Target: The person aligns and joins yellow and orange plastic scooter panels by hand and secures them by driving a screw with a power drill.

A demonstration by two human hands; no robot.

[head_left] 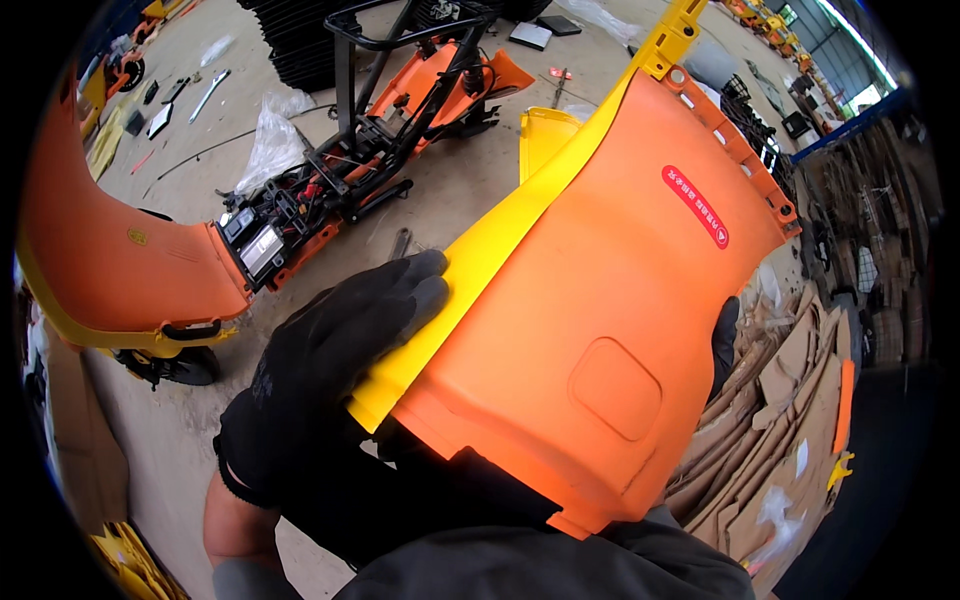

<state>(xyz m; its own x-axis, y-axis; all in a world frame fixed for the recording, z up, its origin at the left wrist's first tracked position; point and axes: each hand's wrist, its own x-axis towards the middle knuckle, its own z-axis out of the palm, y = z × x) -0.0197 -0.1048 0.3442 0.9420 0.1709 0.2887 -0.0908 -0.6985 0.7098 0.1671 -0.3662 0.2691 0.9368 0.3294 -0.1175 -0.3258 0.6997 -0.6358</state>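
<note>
A large curved orange plastic scooter panel (590,310) fills the middle, tilted in front of my body. Along its left side runs a yellow plastic trim strip (510,235). My left hand (345,325), in a black glove, grips the strip near its lower end, fingers closed over the edge. At the panel's right edge, my right hand (724,342) is closed around it; most of that hand is hidden behind the panel. A red label (697,207) sits on the panel's upper face. To the left stands a partly stripped scooter (150,240) with its black frame and wiring exposed.
Flattened cardboard (770,430) is stacked at the right. A wrench (401,243) and clear plastic wrap (272,145) lie on the concrete floor (225,170). Black ribbed parts (295,40) are stacked at the back, and a yellow panel (545,140) sits behind the orange one.
</note>
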